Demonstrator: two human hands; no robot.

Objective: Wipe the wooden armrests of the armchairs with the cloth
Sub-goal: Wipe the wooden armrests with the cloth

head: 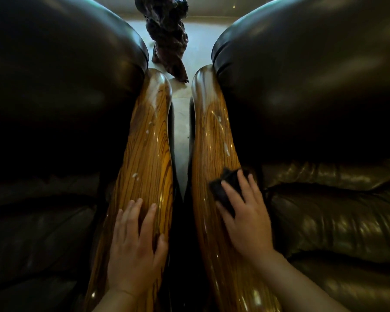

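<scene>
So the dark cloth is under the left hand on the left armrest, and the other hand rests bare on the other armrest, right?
Not quite: the head view shows the dark cloth under the right hand on the right armrest; the left hand rests bare on the left armrest.

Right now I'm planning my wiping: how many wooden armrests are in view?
2: left armrest under the bare left hand; right armrest under the right hand pressing the cloth.

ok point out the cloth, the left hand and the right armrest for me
cloth (227,188): head view, on the dark fabric showing ahead of the fingers.
left hand (134,248): head view, on the back of the hand.
right armrest (212,140): head view, on the bare glossy wood beyond the cloth.
</scene>
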